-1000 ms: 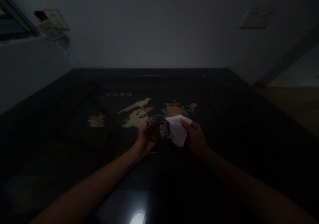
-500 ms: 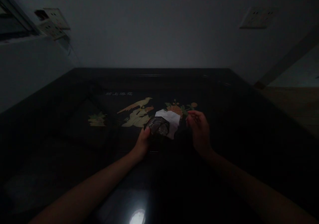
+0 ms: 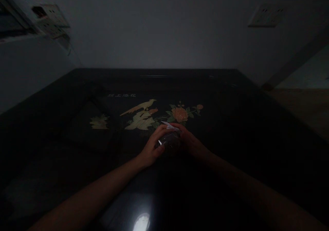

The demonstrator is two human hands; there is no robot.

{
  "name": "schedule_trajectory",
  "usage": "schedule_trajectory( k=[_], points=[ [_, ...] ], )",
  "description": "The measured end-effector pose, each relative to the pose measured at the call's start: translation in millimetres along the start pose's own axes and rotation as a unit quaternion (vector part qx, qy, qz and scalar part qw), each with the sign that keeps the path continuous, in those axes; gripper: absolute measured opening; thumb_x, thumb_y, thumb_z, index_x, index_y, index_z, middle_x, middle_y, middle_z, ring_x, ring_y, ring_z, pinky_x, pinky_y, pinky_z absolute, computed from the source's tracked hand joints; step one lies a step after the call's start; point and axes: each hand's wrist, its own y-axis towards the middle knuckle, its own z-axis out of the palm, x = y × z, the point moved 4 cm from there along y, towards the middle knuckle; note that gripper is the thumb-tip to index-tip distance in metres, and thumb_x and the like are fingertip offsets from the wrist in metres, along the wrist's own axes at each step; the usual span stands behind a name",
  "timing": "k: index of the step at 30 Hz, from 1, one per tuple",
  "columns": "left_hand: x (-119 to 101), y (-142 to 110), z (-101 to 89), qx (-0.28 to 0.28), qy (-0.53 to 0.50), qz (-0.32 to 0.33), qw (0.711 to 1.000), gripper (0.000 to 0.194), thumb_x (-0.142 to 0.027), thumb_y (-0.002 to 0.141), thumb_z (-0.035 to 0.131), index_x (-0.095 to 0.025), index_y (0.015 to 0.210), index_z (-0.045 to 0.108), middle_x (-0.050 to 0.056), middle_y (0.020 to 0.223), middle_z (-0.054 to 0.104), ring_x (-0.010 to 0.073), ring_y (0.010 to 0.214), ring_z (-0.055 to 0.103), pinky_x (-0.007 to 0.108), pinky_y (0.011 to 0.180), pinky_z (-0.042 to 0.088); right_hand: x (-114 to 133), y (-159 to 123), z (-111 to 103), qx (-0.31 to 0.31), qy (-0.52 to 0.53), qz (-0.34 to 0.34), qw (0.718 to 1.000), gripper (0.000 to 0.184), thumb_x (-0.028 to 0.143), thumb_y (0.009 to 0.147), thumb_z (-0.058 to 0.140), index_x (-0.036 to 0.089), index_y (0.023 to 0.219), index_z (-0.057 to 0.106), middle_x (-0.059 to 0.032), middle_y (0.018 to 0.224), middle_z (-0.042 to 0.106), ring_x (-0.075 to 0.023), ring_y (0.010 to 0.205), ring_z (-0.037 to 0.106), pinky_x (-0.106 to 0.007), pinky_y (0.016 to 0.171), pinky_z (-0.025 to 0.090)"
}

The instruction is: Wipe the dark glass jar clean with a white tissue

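Observation:
A dark, shiny, see-through glass dish (image 3: 169, 140) is held above the black tabletop, low in the middle of the view. My left hand (image 3: 153, 143) grips its left side, with the thumb on the near side and the fingers over the far side. A crumpled white tissue (image 3: 169, 125) shows at the dish's far edge, between the fingers of both hands. My right hand (image 3: 189, 140) is closed around the right side, pressing the tissue against the dish. Darkness hides part of the right fingers and the dish's underside.
The glossy black table (image 3: 159, 82) has an inlaid bird (image 3: 140, 107), a flower (image 3: 180, 114) and lettering. Wall sockets (image 3: 267, 15) are at the upper right, and more sockets (image 3: 55, 15) at the upper left. A bright reflection (image 3: 142, 221) lies near the front.
My right hand has come in from the right and closed on the tissue at the dish. The dish has shifted slightly right and nearer, and most of the tissue is now covered.

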Motion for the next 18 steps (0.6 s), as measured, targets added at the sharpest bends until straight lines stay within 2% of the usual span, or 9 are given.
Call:
schedule_trajectory(
  k=[2,5,7,9,12,14,16,18],
  points=[
    [-1.1,1.0,1.0,0.003,-0.003,-0.003,1.000,0.068,-0.074,0.073,0.046,-0.023,0.112,0.067,0.011,0.114,0.055,0.0320,0.109,0.051,0.044,0.100,0.037,-3.9,-0.4,1.6,0.013,0.045,0.032,0.998,0.059,0.060,0.073,0.064,0.030,0.123,0.054,-0.0042,0.115,0.059,-0.0228,0.095,0.061,-0.034,0.066,0.056],
    [-1.2,1.9,1.0,-0.004,0.009,-0.004,1.000,0.069,-0.075,0.074,0.044,-0.023,0.115,0.066,0.011,0.116,0.055,0.0320,0.110,0.051,0.043,0.100,0.037,-6.6,-1.2,0.8,-0.010,0.091,0.032,0.995,0.058,0.055,0.072,0.069,0.031,0.122,0.055,-0.0046,0.118,0.059,-0.0221,0.094,0.061,-0.033,0.065,0.057],
    [-0.4,2.6,-2.6,-0.038,0.013,-0.007,0.999,0.069,-0.075,0.077,0.038,-0.024,0.114,0.066,0.011,0.117,0.055,0.0312,0.110,0.051,0.042,0.099,0.038,-7.8,-1.1,-0.3,-0.023,0.110,0.023,0.993,0.057,0.053,0.072,0.069,0.033,0.123,0.055,-0.0049,0.124,0.057,-0.0230,0.097,0.061,-0.034,0.068,0.058],
    [0.9,3.3,-10.0,-0.105,0.021,-0.016,0.994,0.063,-0.069,0.083,0.035,-0.023,0.110,0.068,0.009,0.115,0.058,0.0291,0.110,0.052,0.040,0.100,0.037,-8.7,-0.3,-1.9,-0.031,0.126,0.010,0.991,0.056,0.052,0.072,0.070,0.034,0.124,0.055,-0.0045,0.129,0.055,-0.0242,0.100,0.060,-0.036,0.070,0.058],
    [2.6,4.0,-23.3,-0.222,0.049,-0.041,0.973,0.037,-0.052,0.086,0.050,-0.023,0.098,0.070,0.005,0.106,0.063,0.0252,0.108,0.055,0.037,0.099,0.038,-10.2,2.5,-5.9,-0.050,0.144,-0.017,0.988,0.050,0.053,0.074,0.068,0.032,0.119,0.059,-0.0042,0.127,0.056,-0.0246,0.103,0.060,-0.039,0.075,0.058],
    [2.4,5.5,-28.6,-0.265,0.042,-0.050,0.962,0.022,-0.040,0.081,0.062,-0.022,0.092,0.069,0.004,0.101,0.065,0.0235,0.105,0.057,0.035,0.097,0.040,-11.4,5.0,-8.5,-0.065,0.151,-0.031,0.986,0.046,0.051,0.075,0.068,0.028,0.115,0.063,-0.0048,0.122,0.060,-0.0240,0.105,0.060,-0.040,0.081,0.056],
    [1.0,7.7,-29.6,-0.279,-0.007,-0.049,0.959,0.025,-0.033,0.077,0.068,-0.022,0.098,0.065,0.004,0.101,0.066,0.0222,0.101,0.060,0.033,0.092,0.044,-12.2,7.1,-10.3,-0.086,0.159,-0.037,0.983,0.042,0.049,0.074,0.069,0.025,0.109,0.065,-0.0052,0.115,0.064,-0.0230,0.105,0.060,-0.041,0.087,0.053],
    [-1.2,9.1,-27.7,-0.282,-0.073,-0.055,0.955,0.044,-0.030,0.073,0.072,-0.024,0.114,0.056,0.003,0.099,0.067,0.0202,0.092,0.064,0.031,0.081,0.049,-12.4,8.1,-11.1,-0.106,0.167,-0.037,0.979,0.039,0.047,0.073,0.071,0.023,0.104,0.067,-0.0055,0.112,0.066,-0.0226,0.104,0.061,-0.042,0.091,0.051]
  ],
)
